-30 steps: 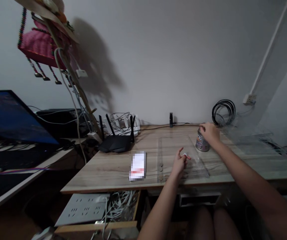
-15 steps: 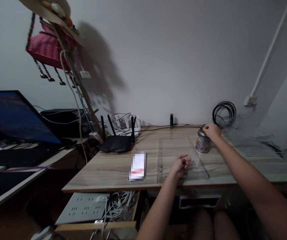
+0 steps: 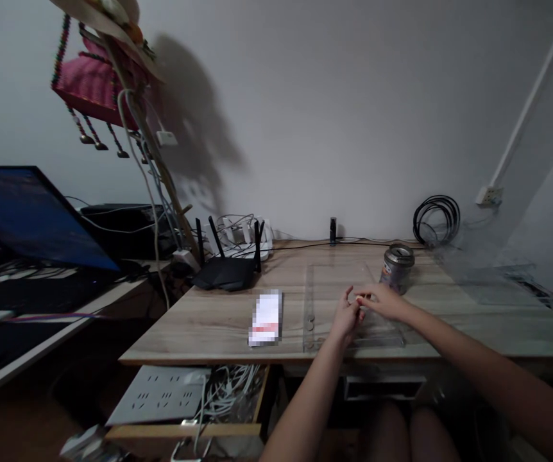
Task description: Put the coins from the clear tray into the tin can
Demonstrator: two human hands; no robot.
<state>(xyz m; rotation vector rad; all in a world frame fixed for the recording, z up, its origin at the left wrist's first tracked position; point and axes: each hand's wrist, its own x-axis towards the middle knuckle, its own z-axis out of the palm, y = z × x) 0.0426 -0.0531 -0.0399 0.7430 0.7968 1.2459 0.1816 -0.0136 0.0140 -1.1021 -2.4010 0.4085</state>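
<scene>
Over a clear plastic sheet or shallow tray (image 3: pixel 331 276) on the desk, my two hands meet. My left hand (image 3: pixel 346 316) is palm up with its fingers curled; whatever it holds is too small and dark to make out. The fingertips of my right hand (image 3: pixel 381 300) are pinched together against the left fingers, and any small thing between them cannot be made out. Just behind the right hand stands a round metal tin (image 3: pixel 398 258) with a printed side and what looks like a slot in its lid. Small coin-like discs (image 3: pixel 310 319) lie at the plastic's left edge.
A phone-sized blurred white item (image 3: pixel 265 317) lies left of the plastic. Behind it stands a black router (image 3: pixel 226 273). A small black bottle (image 3: pixel 333 231) and coiled black cable (image 3: pixel 436 219) are by the wall. Below, an open drawer (image 3: pixel 185 431) holds cables and a power strip.
My right hand has left the tin's lid and come down and left to my left hand, so the tin's top now shows. My left hand has stayed nearly in place.
</scene>
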